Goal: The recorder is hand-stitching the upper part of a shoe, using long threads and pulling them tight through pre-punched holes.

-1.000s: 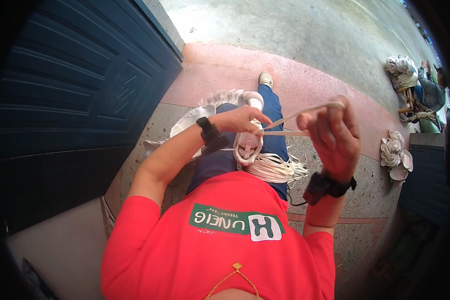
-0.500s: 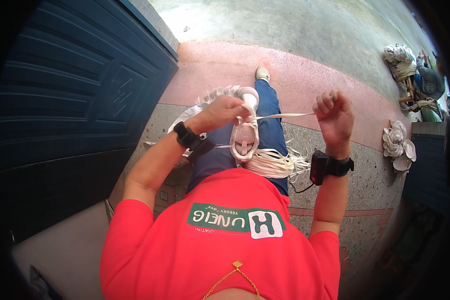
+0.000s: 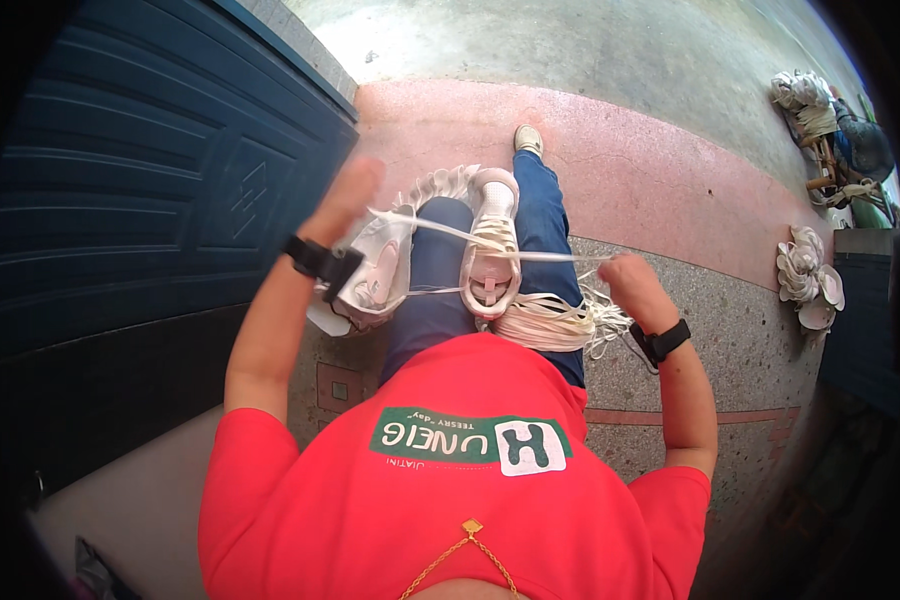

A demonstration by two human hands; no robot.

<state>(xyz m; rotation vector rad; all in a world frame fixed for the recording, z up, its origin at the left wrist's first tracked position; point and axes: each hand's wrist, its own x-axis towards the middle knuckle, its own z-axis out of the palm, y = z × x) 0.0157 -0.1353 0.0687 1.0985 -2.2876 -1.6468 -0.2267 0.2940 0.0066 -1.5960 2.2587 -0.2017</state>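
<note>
A dark blue panelled door (image 3: 160,170) stands at the left of a floor with a pink band (image 3: 660,180) and speckled stone. A white shoe (image 3: 490,270) lies on the seated person's lap, toe pointing away. From it a white lace (image 3: 555,257) runs out to both sides. The right hand (image 3: 638,290) has its fingers curled in, pinching one end; the left hand (image 3: 352,195) is blurred near the other, its grip unclear. A lace bundle (image 3: 540,325) rests on the right thigh.

Glare whitens the concrete floor (image 3: 410,45), the left hand (image 3: 353,192) looks blurred, and 4 corners are black.
</note>
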